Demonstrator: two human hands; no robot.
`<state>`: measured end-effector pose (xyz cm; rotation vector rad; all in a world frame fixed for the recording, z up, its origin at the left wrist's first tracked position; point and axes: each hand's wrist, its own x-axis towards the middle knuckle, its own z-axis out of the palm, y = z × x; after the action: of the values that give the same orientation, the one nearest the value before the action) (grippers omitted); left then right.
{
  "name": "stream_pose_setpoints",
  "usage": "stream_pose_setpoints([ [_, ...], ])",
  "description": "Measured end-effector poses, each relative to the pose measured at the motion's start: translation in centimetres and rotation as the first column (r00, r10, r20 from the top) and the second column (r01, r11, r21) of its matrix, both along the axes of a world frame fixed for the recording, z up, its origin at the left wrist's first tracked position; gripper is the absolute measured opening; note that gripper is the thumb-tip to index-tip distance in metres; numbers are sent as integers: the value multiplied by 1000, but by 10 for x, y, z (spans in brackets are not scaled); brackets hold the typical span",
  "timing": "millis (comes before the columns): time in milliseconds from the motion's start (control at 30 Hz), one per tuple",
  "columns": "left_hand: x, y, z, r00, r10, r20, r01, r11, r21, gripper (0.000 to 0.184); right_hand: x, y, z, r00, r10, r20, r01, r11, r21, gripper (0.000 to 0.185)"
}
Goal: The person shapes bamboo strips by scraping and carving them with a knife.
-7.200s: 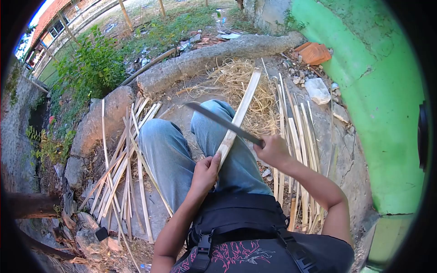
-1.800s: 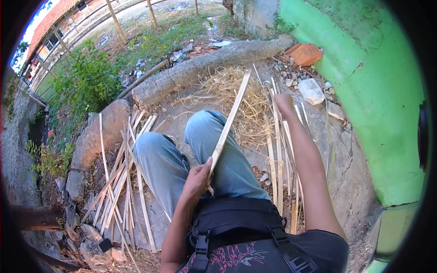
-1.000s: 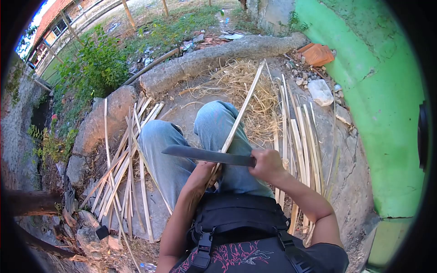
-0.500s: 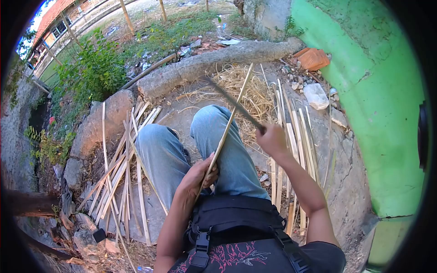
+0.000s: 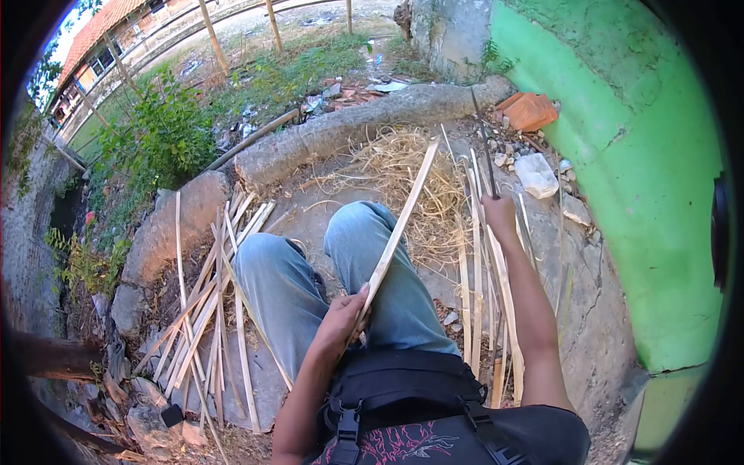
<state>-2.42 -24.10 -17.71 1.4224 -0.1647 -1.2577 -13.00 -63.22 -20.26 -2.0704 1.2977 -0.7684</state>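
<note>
My left hand [image 5: 343, 319] is closed around the lower part of a pale bamboo strip [image 5: 404, 215], beside my right thigh. The strip slants up and to the right across my right knee, its wider face now showing. Out to the right, my right hand [image 5: 498, 217] grips a long dark-bladed knife [image 5: 485, 147], whose blade points up and away from the strip. The knife's handle is mostly hidden in the fist. Beneath the right forearm lie several bamboo strips [image 5: 477, 302]. Curly bamboo shavings [image 5: 415, 174] are heaped beyond my knees.
More bamboo strips [image 5: 203, 318] lie in a loose pile left of my legs. A low stone edge [image 5: 333, 120] curves around the front. A green wall [image 5: 604, 194] rises on the right, with an orange brick [image 5: 528, 112] and a whitish block [image 5: 536, 176] near its base.
My right hand has swung right and slightly forward with the knife, away from the strip. The blade now points more upright. The strip has turned in my left hand and its top shifted right.
</note>
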Motion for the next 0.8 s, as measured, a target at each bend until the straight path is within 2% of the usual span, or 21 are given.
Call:
stream_pose_setpoints([
  [33, -2, -1, 0, 999, 16, 43, -16, 1000, -5, 53, -7, 30, 21, 998, 63, 10, -63, 998, -1, 30],
  [100, -8, -1, -3, 991, 44, 128, -43, 999, -9, 53, -19, 78, 39, 976, 201, -87, -206, 977, -58, 27],
  [167, -11, -2, -8, 979, 51, 196, -53, 999, 3, 53, -23, 116, 54, 933, 338, -127, -340, 941, 7, 22],
  [267, -14, -3, -10, 971, 64, 232, -66, 998, 3, 53, -20, 132, 47, 802, 417, -428, -522, 837, -162, 13],
  [367, -12, -4, -10, 973, 81, 218, -89, 996, 28, 54, -7, 115, 28, 787, 474, -396, -581, 784, -217, 14],
  [400, -12, -4, -10, 974, 88, 210, -99, 994, 41, 55, 1, 98, 18, 813, 441, -379, -539, 816, -208, 15],
  [433, -11, -4, -13, 940, 83, 330, -108, 992, 58, 55, 10, 74, 7, 839, 405, -364, -493, 848, -192, 16],
  [467, -14, -2, -16, 897, 71, 437, -117, 990, 79, 54, 24, 40, 4, 943, 223, -249, -227, 974, 12, 23],
  [500, -16, -4, -18, 836, 66, 544, -132, 988, 84, 54, 31, 6, 12, 941, 29, -337, -67, 992, -102, 29],
  [533, -18, -4, -15, 822, 67, 566, -142, 986, 88, 54, 29, -44, -10, 903, 9, -430, -29, 999, -40, 32],
  [667, -16, 2, -15, 734, 50, 677, -152, 984, 93, 53, 5, -54, -43, 926, -193, -325, 165, 980, -112, 35],
  [767, -14, 1, -8, 720, -11, 694, -117, 984, 137, 50, -20, -36, -79, 967, -92, -237, 139, 972, 192, 34],
  [800, -16, 3, -2, 800, -5, 601, -96, 986, 135, 49, -31, -16, -81, 971, -25, -237, 72, 979, 192, 34],
])
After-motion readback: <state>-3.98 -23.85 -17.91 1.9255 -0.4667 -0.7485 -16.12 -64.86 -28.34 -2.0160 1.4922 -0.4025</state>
